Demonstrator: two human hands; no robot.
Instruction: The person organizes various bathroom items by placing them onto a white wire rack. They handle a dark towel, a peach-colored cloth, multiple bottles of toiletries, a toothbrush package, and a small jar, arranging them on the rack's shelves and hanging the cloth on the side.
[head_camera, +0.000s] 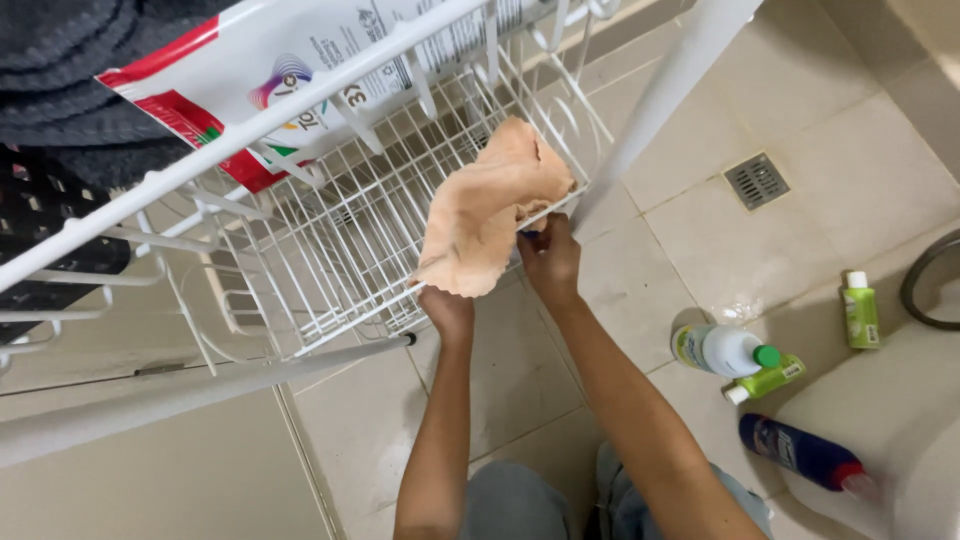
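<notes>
A peach-coloured cloth (492, 205) drapes over the front rim of a white wire basket (330, 240), part of it lying inside on the wire floor and part hanging down outside the edge. The left hand (447, 310) is below the lower corner of the cloth, at the basket's front rail; its fingers are hidden behind the fabric, so whether they pinch it cannot be told. The right hand (550, 260) is just beside it, raised to the basket's near corner, with the fingers (530, 240) curled together against the rim and the cloth's edge; a small dark object shows at the fingertips, too small to identify. Both forearms reach up from the bottom of the view, over grey-trousered knees.

The basket belongs to a white wire rack (200, 160) with thick white tubes. On the shelf above lies a white and red packet (300, 70), and beside it, at the upper left, dark folded fabric (70, 70).

Beneath everything is a beige tiled floor (720, 230) with a square metal drain (756, 180). Well to the right of the hands, bottles lie on the tiles: a white one with a green cap (725, 350), a slim green one (768, 379) touching it, a small green one (859, 310) standing apart, and a blue one with a red cap (805, 453).
</notes>
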